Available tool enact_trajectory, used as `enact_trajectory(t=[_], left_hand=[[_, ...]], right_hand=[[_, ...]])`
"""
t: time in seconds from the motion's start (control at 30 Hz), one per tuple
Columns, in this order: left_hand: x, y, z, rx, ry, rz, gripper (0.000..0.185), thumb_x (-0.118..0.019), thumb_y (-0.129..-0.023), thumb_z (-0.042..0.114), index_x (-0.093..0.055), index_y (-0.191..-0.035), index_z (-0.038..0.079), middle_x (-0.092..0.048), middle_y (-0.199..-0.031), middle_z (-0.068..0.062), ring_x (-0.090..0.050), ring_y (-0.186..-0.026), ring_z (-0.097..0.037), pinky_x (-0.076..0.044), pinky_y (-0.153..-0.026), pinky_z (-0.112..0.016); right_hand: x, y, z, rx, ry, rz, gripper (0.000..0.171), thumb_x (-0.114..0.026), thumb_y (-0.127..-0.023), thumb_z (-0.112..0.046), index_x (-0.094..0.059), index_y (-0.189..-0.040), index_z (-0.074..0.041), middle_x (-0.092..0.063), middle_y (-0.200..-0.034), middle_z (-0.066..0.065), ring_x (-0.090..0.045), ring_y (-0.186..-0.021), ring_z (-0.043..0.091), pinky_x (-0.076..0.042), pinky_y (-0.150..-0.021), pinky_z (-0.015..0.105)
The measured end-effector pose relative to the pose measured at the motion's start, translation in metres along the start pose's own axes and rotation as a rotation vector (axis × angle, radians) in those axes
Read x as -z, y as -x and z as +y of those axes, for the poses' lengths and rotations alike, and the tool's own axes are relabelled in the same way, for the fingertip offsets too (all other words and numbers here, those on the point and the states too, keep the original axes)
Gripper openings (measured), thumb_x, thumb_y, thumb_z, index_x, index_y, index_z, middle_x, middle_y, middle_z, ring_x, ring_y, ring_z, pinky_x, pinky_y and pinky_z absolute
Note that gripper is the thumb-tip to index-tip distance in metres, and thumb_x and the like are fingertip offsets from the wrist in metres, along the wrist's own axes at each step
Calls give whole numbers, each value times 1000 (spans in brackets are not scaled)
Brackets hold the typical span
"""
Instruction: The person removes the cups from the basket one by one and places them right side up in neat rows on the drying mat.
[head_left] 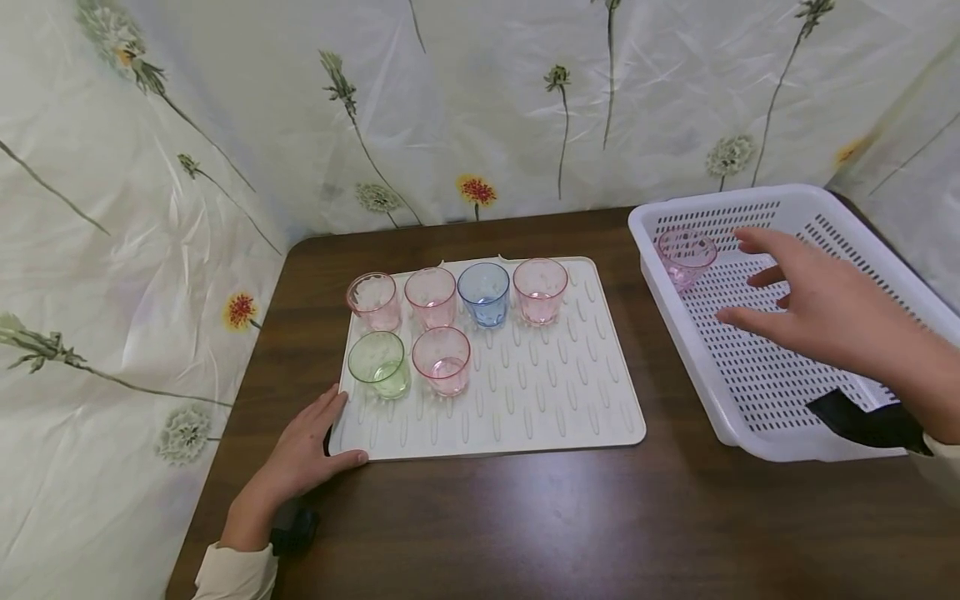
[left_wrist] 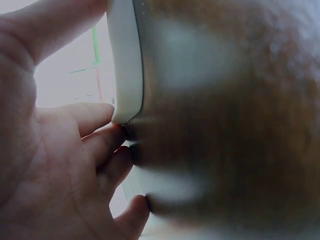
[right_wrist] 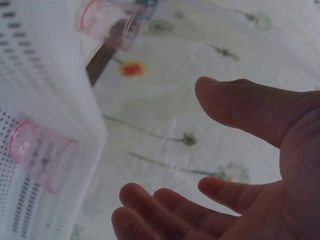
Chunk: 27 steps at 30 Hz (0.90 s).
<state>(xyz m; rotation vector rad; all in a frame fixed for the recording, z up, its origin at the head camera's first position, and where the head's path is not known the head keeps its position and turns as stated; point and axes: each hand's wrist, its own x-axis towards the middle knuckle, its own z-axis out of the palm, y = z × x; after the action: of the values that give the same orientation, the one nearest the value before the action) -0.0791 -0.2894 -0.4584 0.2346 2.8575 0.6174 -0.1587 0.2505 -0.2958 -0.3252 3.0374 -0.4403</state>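
**One hand steadies the mat, the other reaches into the basket**

The right hand [head_left: 813, 304] hovers inside the white basket [head_left: 757, 433], fingers spread wide and holding nothing, just short of the pink cup [head_left: 686, 254] lying in the far corner. The left hand [head_left: 307, 454] lies flat with relaxed fingers against the near left corner of the cream drying mat [head_left: 540, 400], probably to keep it from sliding. On the mat six tumblers stand upright in tidy rows: four at the back, pink, pink, blue cup [head_left: 483, 293], pink, and a green cup [head_left: 378, 364] beside another pink in front, leaving room to the right. Everything sits on a dark wood tabletop [head_left: 525, 525], screened by a pale sheet printed with flowers [head_left: 480, 100].
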Motion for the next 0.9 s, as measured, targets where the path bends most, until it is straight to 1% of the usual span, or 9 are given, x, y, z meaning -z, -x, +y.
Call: enact_trajectory(t=[0.13, 0.23, 0.37, 0.47, 0.6, 0.7, 0.9], left_hand=[[1, 0, 1, 4, -4, 0, 95, -77, -82, 46, -35, -151, -4, -30, -159, -28, -32, -145, -48, -31, -114, -65], [1, 0, 1, 8, -5, -5, 95, -77, -82, 45, -34, -151, -4, -29, -160, -28, -32, -145, -48, -30, -114, -65], [0, 0, 1, 11, -2, -12, 95, -77, -83, 44, -34, -152, -4, -28, -160, -28, -31, -145, -48, -29, -115, -65], [-1, 0, 1, 6, -1, -11, 95, -77, -83, 45, -34, -152, -4, -28, -160, -28, -31, -145, -48, -29, -114, -65], [-1, 0, 0, 3, 3, -9, 95, -77, -83, 45, -34, -152, -3, -28, -160, -28, -31, -145, -49, -30, -114, -65], [-1, 0, 0, 10, 7, -11, 95, -77, -83, 45, -33, -152, -3, -28, -160, -28, -31, -145, -49, -30, -114, -65], [-1, -1, -1, 12, 10, -22, 95, -76, -83, 45, -32, -153, -3, -26, -161, -28, -29, -146, -49, -28, -115, -65]], right_hand=[[3, -8, 17, -13, -26, -9, 97, -79, -85, -32, -21, -153, 6, -36, -148, 36, -55, -112, 56, -55, -79, 62], [3, -15, 27, -32, -33, -22, 97, -78, -85, -33, -21, -152, 7, -36, -147, 37, -53, -114, 57, -55, -79, 62], [1, -26, 39, -57, -55, -48, 98, -75, -87, -37, -18, -153, 8, -37, -145, 39, -50, -118, 58, -51, -83, 66], [-1, -34, 47, -71, -87, -79, 101, -73, -88, -41, -13, -155, 6, -36, -145, 40, -48, -120, 59, -50, -86, 68], [-5, -45, 55, -96, -139, -122, 103, -69, -90, -44, -6, -157, 3, -33, -148, 39, -46, -123, 58, -49, -87, 68], [-7, -55, 59, -109, -165, -142, 102, -67, -92, -46, -4, -157, 2, -32, -150, 39, -44, -126, 58, -47, -90, 69], [-16, -70, 67, -126, -176, -158, 99, -64, -94, -43, -3, -157, 4, -30, -150, 39, -41, -128, 58, -43, -95, 71]])
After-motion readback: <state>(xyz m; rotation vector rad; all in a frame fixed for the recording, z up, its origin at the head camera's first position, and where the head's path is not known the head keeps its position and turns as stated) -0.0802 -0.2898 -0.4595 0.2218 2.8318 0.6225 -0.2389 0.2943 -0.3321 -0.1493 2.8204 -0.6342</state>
